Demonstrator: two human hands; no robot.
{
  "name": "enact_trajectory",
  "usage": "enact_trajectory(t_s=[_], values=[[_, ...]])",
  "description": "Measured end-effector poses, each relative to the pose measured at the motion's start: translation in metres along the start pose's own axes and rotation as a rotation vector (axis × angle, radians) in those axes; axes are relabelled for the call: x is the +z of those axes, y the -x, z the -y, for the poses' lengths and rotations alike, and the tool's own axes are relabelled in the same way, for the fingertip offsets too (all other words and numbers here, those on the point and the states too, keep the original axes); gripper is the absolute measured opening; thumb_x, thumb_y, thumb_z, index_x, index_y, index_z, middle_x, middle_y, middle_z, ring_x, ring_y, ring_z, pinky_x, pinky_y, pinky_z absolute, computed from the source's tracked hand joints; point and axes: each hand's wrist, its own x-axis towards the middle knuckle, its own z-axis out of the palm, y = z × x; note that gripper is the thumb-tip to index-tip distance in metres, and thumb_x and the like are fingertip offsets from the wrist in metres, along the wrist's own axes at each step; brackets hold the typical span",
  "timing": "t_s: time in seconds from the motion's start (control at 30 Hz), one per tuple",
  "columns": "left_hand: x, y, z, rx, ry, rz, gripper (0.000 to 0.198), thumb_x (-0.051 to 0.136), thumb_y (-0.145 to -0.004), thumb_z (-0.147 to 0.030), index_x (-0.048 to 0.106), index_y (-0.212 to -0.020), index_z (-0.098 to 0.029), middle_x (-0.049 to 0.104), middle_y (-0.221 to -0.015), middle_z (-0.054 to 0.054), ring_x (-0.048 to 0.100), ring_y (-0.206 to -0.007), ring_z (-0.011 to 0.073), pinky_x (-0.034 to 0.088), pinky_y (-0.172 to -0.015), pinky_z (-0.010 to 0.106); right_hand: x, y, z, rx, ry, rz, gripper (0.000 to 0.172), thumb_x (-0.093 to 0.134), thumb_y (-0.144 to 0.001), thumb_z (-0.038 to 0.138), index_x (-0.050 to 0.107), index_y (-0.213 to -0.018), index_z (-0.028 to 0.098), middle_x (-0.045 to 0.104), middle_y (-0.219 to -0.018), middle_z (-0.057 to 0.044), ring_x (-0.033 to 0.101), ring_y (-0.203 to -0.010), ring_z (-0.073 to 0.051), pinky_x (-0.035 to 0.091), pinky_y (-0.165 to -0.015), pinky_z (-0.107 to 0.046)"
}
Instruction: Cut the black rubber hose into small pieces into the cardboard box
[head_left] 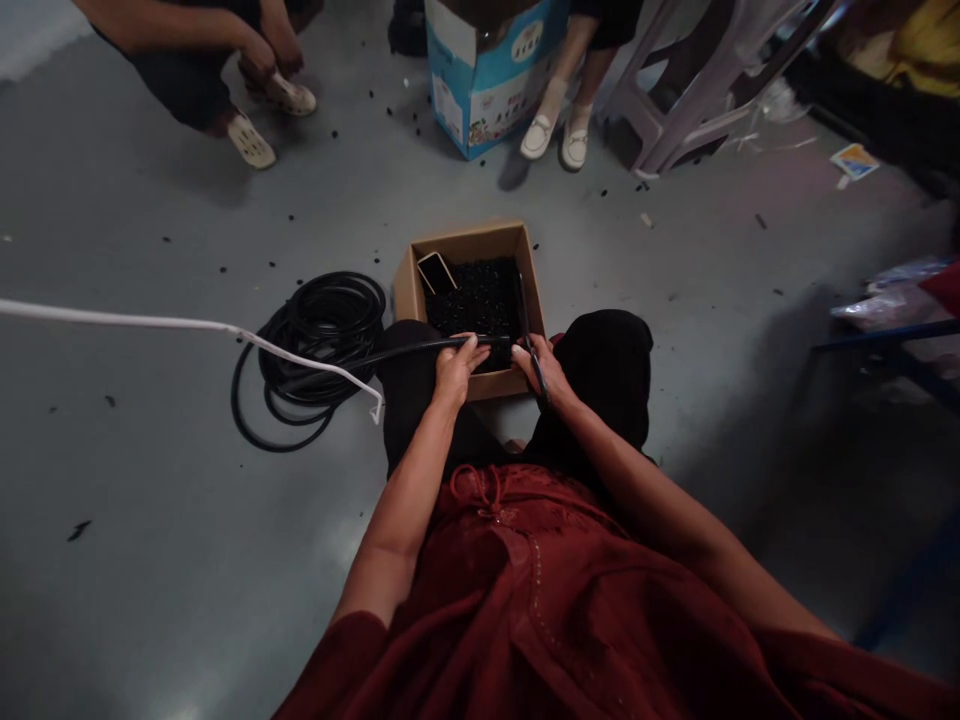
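The left hand point(457, 368) grips a black tube point(420, 350) above a cardboard box point(465, 242). The right hand point(537, 368) closes around scissors point(523, 315).

I am working over the grey floor point(187, 560), which is carrying an open cardboard box point(465, 250) directly before me, a coil of black tubing point(322, 340) just to its left, scattered small black bits point(223, 269), and a blue printed carton point(487, 85) farther ahead.
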Motion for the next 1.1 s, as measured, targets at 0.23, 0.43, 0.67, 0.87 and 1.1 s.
enact_trajectory(t_s=[0.23,0.43,0.67,0.87,1.1], values=[[0.002,0.003,-0.009,0.021,0.117,0.037,0.007,0.07,-0.094,-0.017,0.064,-0.096,-0.019,0.077,-0.091,0.002,0.079,-0.09,0.0178,0.052,-0.111,0.043,0.011,0.041,-0.003,0.093,-0.215,0.035,0.059,0.056,-0.086,0.069,0.056,-0.12,0.021,0.069,-0.099,-0.007,0.067,-0.085,-0.022,0.055,-0.078,-0.036],[0.002,0.006,-0.015,0.004,0.162,0.073,0.005,0.064,-0.097,-0.019,0.064,-0.102,-0.021,0.077,-0.089,0.0,0.079,-0.083,0.0159,0.054,-0.109,0.041,0.025,0.05,-0.012,0.035,-0.207,0.124,0.063,0.059,-0.084,0.069,0.053,-0.123,0.02,0.069,-0.108,-0.01,0.067,-0.102,-0.026,0.054,-0.093,-0.042],[0.0,0.004,-0.011,-0.006,0.16,0.081,0.006,0.069,-0.095,-0.022,0.063,-0.097,-0.02,0.077,-0.091,0.002,0.079,-0.087,0.0172,0.053,-0.109,0.042,0.03,0.045,-0.006,0.036,-0.193,0.101,0.061,0.058,-0.085,0.067,0.054,-0.124,0.02,0.07,-0.111,-0.011,0.066,-0.105,-0.027,0.051,-0.1,-0.044],[-0.001,0.003,-0.009,-0.005,0.122,0.079,0.014,0.075,-0.092,-0.028,0.064,-0.097,-0.02,0.077,-0.094,0.004,0.079,-0.098,0.0209,0.053,-0.111,0.043,0.03,0.041,-0.002,0.048,-0.149,0.098,0.06,0.058,-0.087,0.067,0.054,-0.125,0.021,0.07,-0.108,-0.009,0.066,-0.099,-0.026,0.053,-0.093,-0.042],[0.0,0.005,-0.009,-0.014,0.147,0.081,0.007,0.07,-0.094,-0.022,0.063,-0.096,-0.019,0.077,-0.091,0.003,0.079,-0.092,0.0186,0.054,-0.11,0.043,0.033,0.039,0.0,0.058,-0.147,0.128,0.059,0.057,-0.089,0.065,0.052,-0.127,0.021,0.071,-0.114,-0.011,0.068,-0.104,-0.027,0.052,-0.095,-0.043]])
